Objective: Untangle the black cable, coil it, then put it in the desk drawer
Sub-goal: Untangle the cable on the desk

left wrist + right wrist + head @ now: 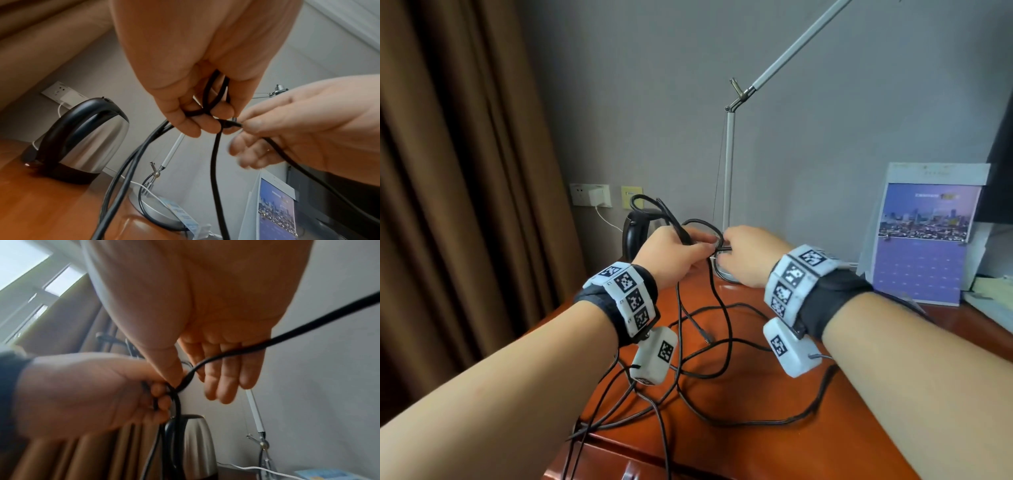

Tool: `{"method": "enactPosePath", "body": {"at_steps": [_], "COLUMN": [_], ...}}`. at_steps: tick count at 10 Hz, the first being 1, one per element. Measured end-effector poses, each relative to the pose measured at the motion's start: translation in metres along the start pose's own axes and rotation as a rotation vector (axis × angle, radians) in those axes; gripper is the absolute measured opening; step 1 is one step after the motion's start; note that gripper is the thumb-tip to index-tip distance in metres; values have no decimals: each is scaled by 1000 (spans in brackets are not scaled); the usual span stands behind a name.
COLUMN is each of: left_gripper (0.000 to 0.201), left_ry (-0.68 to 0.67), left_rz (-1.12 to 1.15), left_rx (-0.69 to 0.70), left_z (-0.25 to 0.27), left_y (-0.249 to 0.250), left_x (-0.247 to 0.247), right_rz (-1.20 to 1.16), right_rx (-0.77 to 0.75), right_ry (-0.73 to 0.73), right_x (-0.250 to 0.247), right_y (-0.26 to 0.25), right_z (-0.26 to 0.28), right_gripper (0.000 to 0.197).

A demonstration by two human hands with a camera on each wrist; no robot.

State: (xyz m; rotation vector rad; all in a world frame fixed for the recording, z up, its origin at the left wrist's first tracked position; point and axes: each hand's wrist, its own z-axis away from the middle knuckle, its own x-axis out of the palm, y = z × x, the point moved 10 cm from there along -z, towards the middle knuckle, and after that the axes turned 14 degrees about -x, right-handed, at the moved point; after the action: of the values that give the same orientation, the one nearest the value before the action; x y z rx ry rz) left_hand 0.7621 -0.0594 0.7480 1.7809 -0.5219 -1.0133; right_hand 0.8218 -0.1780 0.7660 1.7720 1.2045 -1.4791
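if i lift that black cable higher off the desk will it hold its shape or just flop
Probably flops: the black cable hangs slack from the left hand and sprawls in loose loops on the desk. Likely light; the right hand manages with a thumb-and-fingertip grip. Loops may snag each other.

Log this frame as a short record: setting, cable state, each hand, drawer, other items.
setting: wooden desk against a grey wall
cable: black cable part lifted, loose loops trailing on the desk, not yet coiled
left hand: left hand grips bunched strands above the desk
right hand: right hand pinches the cable beside the left hand, other fingers fairly straight
drawer: not clearly in view
other: kettle, desk lamp, calendar
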Motion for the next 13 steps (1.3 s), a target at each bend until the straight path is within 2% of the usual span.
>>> {"method": "enactPosePath", "body": {"at_steps": [1, 2, 3, 4, 5, 6, 7, 8, 9, 10, 11, 12, 13], "left_gripper": [16, 17, 16, 17, 19, 13, 14, 21, 21, 21, 12, 4, 20], "left_ry": [-8, -3, 7, 9, 23, 56, 98, 150, 162, 142, 103, 40, 1], "left_rz": [6, 35, 114, 143, 64, 2, 3, -30, -100, -108, -63, -32, -30], "left_rx": [-8, -76, -169, -196, -181, -166, -147, -122, -111, -89, -70, -62, -156], "left_z": [0, -4, -10, -13, -13, -11, -9, -9, -10, -10, -8, -7, -9], "left_y": [-6, -24, -45, -50, -45, -44, -42, -40, -37, -31, -24, -22, -39], "left_x": [-6, -17, -24, -23, -20, -20, -26, -32, -29, -17, -9, -8, -16], "right_rz": [3, -279, -895, -1235, -1340, -1556, -1000, -44, -18, -105, 22, 71, -285], "right_rx": [-31, -84, -134, -112, -70, 30, 239, 477, 219, -80, -49, -68, -29], "right_ry": [151, 550, 995, 1139, 1146, 1129, 919, 291, 378, 212, -69, 22, 372], "right_x": [-13, -60, -103, -110, -98, -74, -70, -41, -46, -25, 20, 15, -22], "right_y": [1, 17, 48, 71, 86, 99, 116, 128, 84, 16, -7, -3, 19], "right_z": [-2, 7, 29, 36, 37, 35, 38, 40, 34, 10, 3, -1, 6], "right_gripper": [30, 32, 29, 33, 36, 35, 23, 32, 53, 44, 38, 22, 22]}}
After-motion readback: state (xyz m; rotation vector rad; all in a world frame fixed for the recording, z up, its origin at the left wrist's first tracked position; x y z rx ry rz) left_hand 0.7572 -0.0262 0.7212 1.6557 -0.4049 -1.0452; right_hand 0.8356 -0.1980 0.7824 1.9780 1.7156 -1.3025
